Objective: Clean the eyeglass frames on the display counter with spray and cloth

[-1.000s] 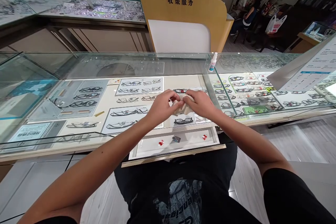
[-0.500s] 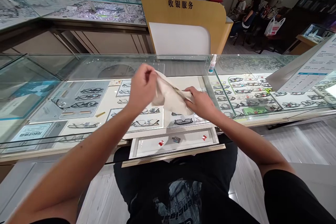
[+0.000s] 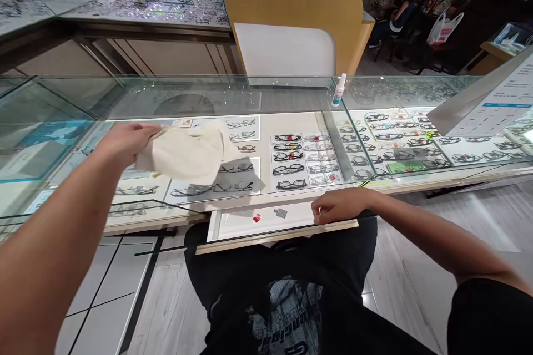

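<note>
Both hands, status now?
Left hand: closed, holding the cream cloth by one end.
Right hand: curled at the open drawer; can't tell if it holds anything.

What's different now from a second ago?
The left hand swung the cream cloth, now spread out, to the left. The right hand let go of it and came down over the drawer's right end, covering where a red-and-white piece lay. The drawer stayed open and the spray bottle stayed put.

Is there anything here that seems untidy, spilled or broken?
Nothing looks spilled or broken. Slightly untidy: in the open drawer, a red-and-white piece and a grey piece lie loose and askew, unlike the neatly rowed glasses.
</note>
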Tool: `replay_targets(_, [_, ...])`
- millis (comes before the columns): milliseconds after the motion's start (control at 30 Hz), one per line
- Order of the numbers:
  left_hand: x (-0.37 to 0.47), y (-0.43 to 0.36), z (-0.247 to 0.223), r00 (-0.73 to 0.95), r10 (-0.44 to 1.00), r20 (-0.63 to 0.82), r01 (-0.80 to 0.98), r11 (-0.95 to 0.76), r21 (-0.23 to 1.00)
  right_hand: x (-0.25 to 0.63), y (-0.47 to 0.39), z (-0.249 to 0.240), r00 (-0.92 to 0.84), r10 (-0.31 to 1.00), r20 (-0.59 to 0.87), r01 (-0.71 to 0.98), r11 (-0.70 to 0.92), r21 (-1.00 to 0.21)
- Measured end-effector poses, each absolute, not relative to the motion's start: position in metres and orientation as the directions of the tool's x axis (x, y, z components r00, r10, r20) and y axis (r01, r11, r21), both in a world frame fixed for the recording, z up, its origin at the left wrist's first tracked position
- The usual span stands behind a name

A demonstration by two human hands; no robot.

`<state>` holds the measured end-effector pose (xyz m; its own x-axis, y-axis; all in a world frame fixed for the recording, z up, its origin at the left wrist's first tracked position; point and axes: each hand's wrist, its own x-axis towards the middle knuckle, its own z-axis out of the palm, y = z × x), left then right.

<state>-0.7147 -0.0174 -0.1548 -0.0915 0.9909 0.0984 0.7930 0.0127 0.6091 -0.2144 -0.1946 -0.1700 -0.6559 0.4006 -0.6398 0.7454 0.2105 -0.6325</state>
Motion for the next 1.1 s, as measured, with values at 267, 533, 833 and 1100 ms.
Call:
replay_targets(267, [-0.743,-0.053,-0.154,-0.484,0.864,0.14,0.818,0.39,0.423,-0.194,-0.21,-0.227,-0.444,0.504,-0.741,0.896,0.249,-0.368])
replay_targets(533, [-0.646,-0.086,-0.169,0.013,0.937,0.349,0.96,-0.109,0.258,-0.192,-0.161,-0.249,-0.263,0.788,-0.556,0.957,0.286,-0.047])
replay_targets(833, [-0.623,-0.095,-0.193,0.003,0.946,0.323,0.913,-0.134,0.386,-0.174,-0.122,-0.271,-0.291,0.832,-0.473,0.921,0.378,0.097])
replay_targets(1100, [-0.624,-0.094,-0.195,0.036,0.937,0.347,0.901,-0.181,0.394,-0.177,-0.118,-0.282,-0.298,0.832,-0.468,0.925,0.373,0.073])
